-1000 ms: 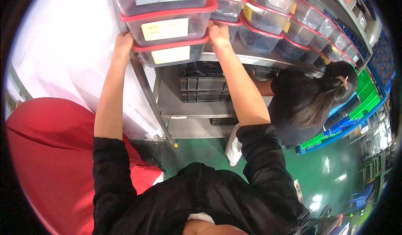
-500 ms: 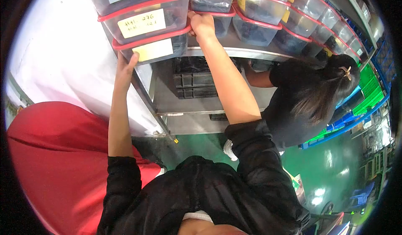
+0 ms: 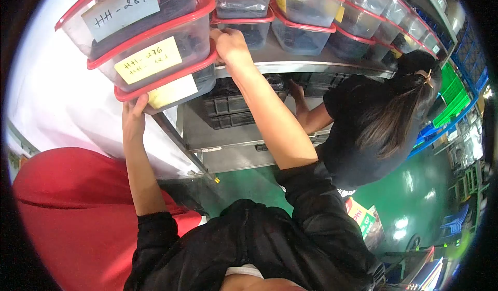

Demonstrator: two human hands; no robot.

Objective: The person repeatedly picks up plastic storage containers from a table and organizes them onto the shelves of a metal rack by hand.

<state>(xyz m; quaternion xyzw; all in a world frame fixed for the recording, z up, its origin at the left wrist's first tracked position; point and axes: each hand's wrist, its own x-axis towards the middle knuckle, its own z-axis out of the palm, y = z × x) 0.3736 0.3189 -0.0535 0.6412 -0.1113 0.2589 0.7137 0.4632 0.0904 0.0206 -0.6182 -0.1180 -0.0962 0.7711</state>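
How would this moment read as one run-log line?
left hand: gripping left end, bottom red-lidded clear plastic box; right hand: at its right end; above: two similar boxes

The stack of red-lidded boxes (image 3: 148,63) has swung left and turned; the person's left hand (image 3: 135,117) has moved from its side to the near corner of the bottom box (image 3: 174,91).

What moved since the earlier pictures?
The stack of clear plastic boxes with red lids moved left and slants more. The bare left grip shifted from its left side to its bottom front corner. The bare right grip stayed at its right side; the other clear, red-lidded boxes stayed on the grey metal shelf.
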